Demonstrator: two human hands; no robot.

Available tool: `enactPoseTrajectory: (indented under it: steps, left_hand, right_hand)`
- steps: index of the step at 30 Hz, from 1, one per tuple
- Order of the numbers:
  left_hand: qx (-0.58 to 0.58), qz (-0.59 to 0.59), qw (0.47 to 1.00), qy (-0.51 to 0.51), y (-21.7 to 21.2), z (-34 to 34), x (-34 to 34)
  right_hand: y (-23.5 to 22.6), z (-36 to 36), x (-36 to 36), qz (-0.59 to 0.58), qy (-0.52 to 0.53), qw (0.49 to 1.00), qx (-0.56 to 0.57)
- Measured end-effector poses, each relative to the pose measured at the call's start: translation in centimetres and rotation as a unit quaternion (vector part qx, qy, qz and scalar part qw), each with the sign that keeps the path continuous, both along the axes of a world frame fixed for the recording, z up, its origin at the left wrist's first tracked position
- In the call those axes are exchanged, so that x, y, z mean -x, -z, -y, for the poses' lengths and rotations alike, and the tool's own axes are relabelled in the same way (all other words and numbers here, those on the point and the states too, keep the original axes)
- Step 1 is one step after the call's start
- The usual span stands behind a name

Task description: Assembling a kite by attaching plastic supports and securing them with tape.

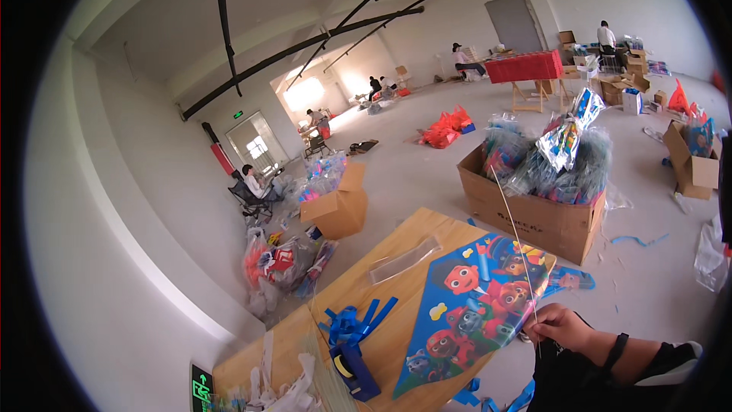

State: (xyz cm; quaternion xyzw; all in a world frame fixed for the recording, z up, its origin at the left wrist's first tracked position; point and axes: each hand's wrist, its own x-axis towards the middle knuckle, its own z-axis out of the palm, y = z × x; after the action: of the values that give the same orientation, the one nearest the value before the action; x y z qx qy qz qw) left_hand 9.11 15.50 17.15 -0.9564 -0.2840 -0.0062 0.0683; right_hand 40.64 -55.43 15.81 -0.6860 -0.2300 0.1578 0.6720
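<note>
My right hand (560,328) is pinched around the lower end of a thin pale rod (512,221), which rises at a slant above the table corner. Beside and below it, a blue kite sheet (457,320) printed with cartoon characters lies partly on the wooden table (415,233), its right edge close to my fingers. A dark band circles my right wrist. My left hand is out of the picture. Left of the sheet sit a blue tape dispenser (357,378) and a heap of blue ribbon (351,326). A clear plastic strip (404,259) rests near the far edge.
Beyond the table stands a large cardboard box (526,217) full of plastic-wrapped bundles. Another open carton (339,210) and bagged goods (286,263) are at the left. White plastic scraps (293,385) cover the near left table. Several people sit working farther off.
</note>
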Motion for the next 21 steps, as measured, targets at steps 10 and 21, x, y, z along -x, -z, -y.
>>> enactPoseTrajectory:
  steps: [10, 21]
  left_hand:
    - [0.006, 0.023, 1.000, -0.014, -0.4, 0.7, -0.2]
    - [0.020, 0.063, 0.995, -0.081, 0.9, 2.0, 4.6]
  right_hand:
    - [-0.6, 0.6, 0.2, 0.009, 0.003, 1.000, 0.029]
    - [0.6, -0.1, -0.2, -0.011, -0.004, 0.998, 0.064]
